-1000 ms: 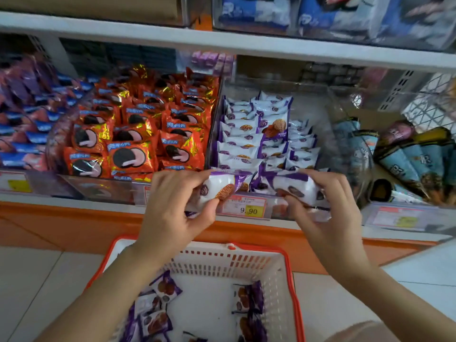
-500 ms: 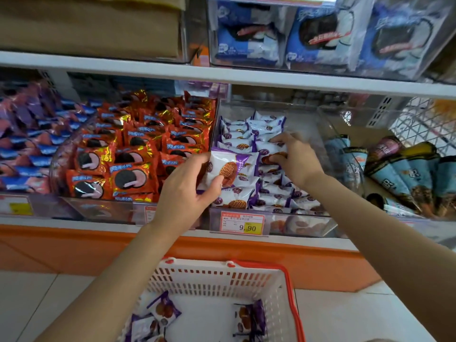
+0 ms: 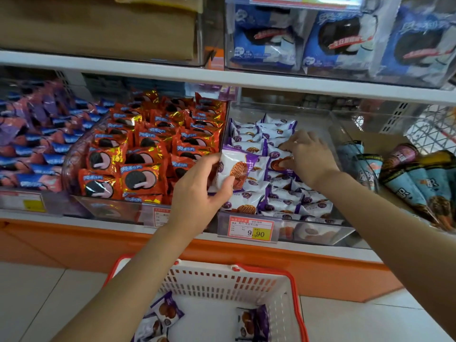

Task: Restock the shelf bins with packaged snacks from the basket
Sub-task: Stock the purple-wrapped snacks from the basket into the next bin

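Our right hand (image 3: 311, 156) reached into the bin (image 3: 345, 144), pinching a packet (image 3: 280, 162); left hand (image 3: 197, 201), 8 o'clock, grips another packet (image 3: 234, 169): likely light, slippery; hold edges.

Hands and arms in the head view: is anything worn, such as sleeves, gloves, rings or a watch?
The left hand and right hand are bare: no gloves, rings, watch or bands show. The left forearm and right forearm are uncovered to the frame edge, with no sleeve in view.
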